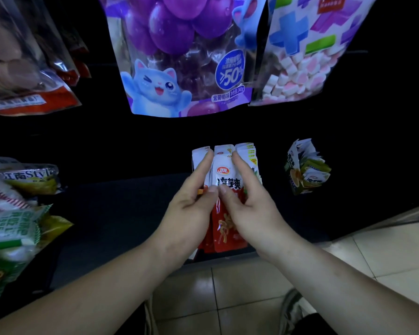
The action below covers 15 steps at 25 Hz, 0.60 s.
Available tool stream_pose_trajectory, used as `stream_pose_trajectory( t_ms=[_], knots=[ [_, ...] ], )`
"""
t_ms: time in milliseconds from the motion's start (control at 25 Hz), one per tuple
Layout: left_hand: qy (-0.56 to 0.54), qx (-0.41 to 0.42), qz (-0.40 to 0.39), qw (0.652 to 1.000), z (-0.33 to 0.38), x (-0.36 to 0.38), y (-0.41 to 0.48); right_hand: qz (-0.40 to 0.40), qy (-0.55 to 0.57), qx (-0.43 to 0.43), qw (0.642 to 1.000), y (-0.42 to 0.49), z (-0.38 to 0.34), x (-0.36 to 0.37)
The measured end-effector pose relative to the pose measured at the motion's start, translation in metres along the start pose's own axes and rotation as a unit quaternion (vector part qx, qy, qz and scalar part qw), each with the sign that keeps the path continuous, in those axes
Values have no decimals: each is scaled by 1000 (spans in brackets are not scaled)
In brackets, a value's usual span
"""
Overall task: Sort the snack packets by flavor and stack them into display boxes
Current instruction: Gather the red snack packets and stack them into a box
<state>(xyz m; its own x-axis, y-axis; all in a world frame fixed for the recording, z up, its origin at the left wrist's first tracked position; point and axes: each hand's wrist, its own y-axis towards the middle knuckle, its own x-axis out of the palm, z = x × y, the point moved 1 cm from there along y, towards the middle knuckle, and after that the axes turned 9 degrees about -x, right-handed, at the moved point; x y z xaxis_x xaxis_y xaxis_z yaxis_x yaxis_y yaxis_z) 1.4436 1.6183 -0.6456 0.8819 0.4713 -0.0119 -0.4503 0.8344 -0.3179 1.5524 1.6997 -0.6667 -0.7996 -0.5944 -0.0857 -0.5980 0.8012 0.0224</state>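
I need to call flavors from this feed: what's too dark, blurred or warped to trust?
Head view: the shelf is nearly black; the red packets held by the left hand and right hand are lit and sharp; the green packets are dim but distinguishable; the purple grape bag shows glare; the left-edge bags are blurred and stretched by the wide lens.

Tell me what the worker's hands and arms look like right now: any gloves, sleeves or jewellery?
No gloves on the left hand or right hand. No ring, watch or bracelet shows. The left forearm and right forearm are bare to the frame's edge, with no sleeve in view.
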Motion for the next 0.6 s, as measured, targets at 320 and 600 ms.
stream_pose_trajectory(
  t_ms=[320, 600],
  knots=[
    [62, 6, -1, 998, -12, 0, 15, -18, -59, 1, 998, 1, -4, -5],
    [122, 13, -50, 991, -17, 7, 7, -28, -52, 1, 998, -13, -2, 2]
  ],
)
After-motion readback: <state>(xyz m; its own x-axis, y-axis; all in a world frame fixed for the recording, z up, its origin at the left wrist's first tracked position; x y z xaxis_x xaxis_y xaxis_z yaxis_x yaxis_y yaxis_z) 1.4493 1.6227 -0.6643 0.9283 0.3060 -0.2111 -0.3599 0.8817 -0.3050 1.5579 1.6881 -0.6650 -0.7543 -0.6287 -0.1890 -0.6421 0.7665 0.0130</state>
